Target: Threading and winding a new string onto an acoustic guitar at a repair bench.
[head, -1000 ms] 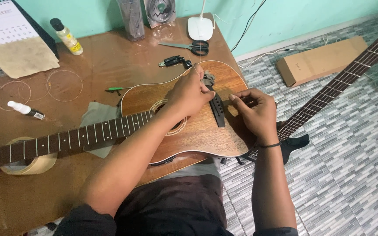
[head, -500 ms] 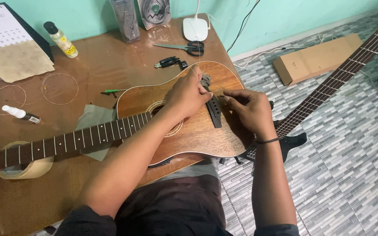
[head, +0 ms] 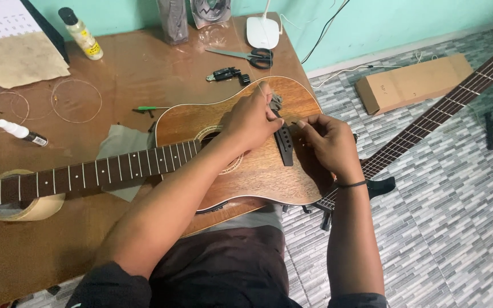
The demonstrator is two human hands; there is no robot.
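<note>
A brown acoustic guitar (head: 269,177) lies flat on the wooden table (head: 144,63), its neck (head: 87,174) pointing left. My left hand (head: 252,117) reaches over the soundhole, its fingers closed on a small grey tool (head: 274,102) at the far end of the dark bridge (head: 285,145). My right hand (head: 329,140) rests on the guitar top just right of the bridge. Its thumb and forefinger pinch something small and pale that I cannot make out. The two hands nearly touch above the bridge.
Scissors (head: 246,55), a black clip tool (head: 226,74), a white lamp base (head: 262,31), a glue bottle (head: 81,34), coiled strings (head: 75,100), a green pen (head: 149,108) and a tape roll (head: 24,208) lie on the table. A cardboard box (head: 412,82) and a second guitar's neck (head: 440,120) are on the tiled floor.
My right hand has moved left to the bridge and its fingers have closed into a pinch. My left hand stays at the bridge's far end.
</note>
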